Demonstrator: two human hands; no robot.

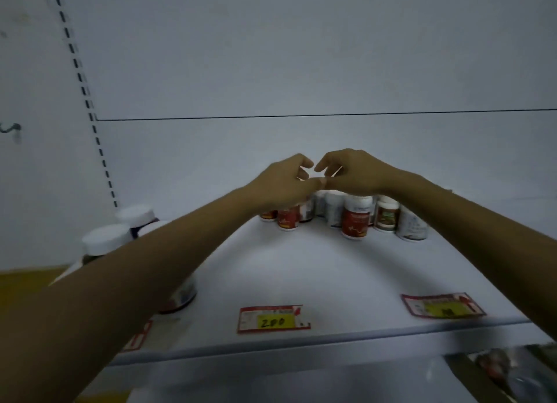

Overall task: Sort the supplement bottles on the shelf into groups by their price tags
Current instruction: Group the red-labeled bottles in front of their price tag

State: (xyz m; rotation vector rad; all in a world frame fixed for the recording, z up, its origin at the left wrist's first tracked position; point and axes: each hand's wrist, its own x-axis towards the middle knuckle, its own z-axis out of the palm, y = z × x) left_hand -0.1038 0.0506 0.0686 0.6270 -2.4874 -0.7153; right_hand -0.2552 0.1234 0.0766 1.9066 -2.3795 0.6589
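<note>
White metal shelf (316,276) w/ a plain white back panel (301,71) behind it; a slotted upright (81,80) runs down the left side. Supplement bottles (334,209) stand upright in a tight cluster at rear centre of the shelf, near the back panel. At the cluster's front right is a red-label bottle (355,220) w/ white cap, w/ a brown-label bottle (387,217) just right of it and a pale-label bottle (411,226) at the far right. A smaller red-label bottle (287,218) is at front left. More white-capped ones are packed behind, labels too blurred to read. A separate group of bigger white-capped bottles (105,241) stands at the left end, partly hidden by the left forearm (135,282).

Both hands are over the cluster. Left hand (283,182) & right hand (354,173) have fingers curled, fingertips meeting in the middle above the caps. Can't tell whether either hand pinches anything, since the spot btwn them is too small & blurred. Left hand covers the tops of the left-side bottles; contact can't be made out.

3 price tags lie flat along the front edge. Middle tag (272,319) has a red border & yellow patch w/ what looks like 280. Right tag (443,304) is the same style, number unreadable. Left tag (138,338) is mostly under the forearm. Blurred packets (512,369) show on the level below, bottom right
</note>
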